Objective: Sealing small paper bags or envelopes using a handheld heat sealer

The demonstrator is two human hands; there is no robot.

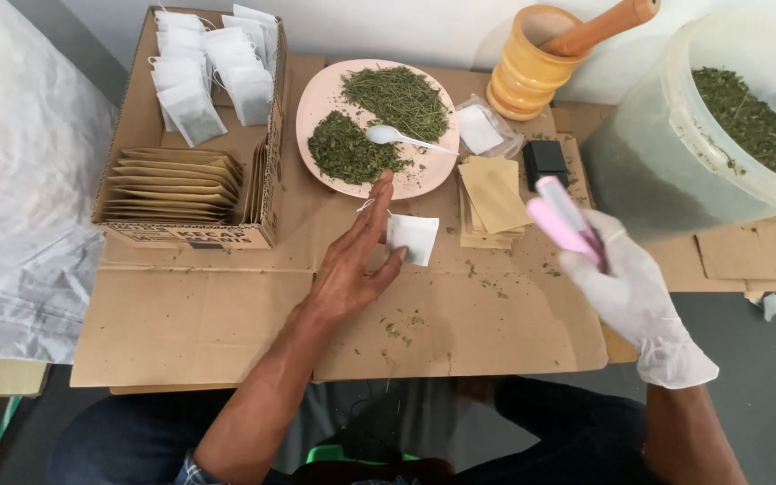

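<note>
Teabag (413, 239), small, white, flat, touches spread left-hand (352, 260) fingers; gloved right hand (630, 292) fingers clamp pink tool (563, 220).

Only one view was given, taken from a camera worn on the head. It was pointed steeply down and forward over a cardboard-covered table (226, 314), from close range. The knees were caught at the near edge, a wall at the far edge. A cardboard box (186, 193) was framed far left, a plastic bucket (675, 135) far right. No second view was supplied.
</note>
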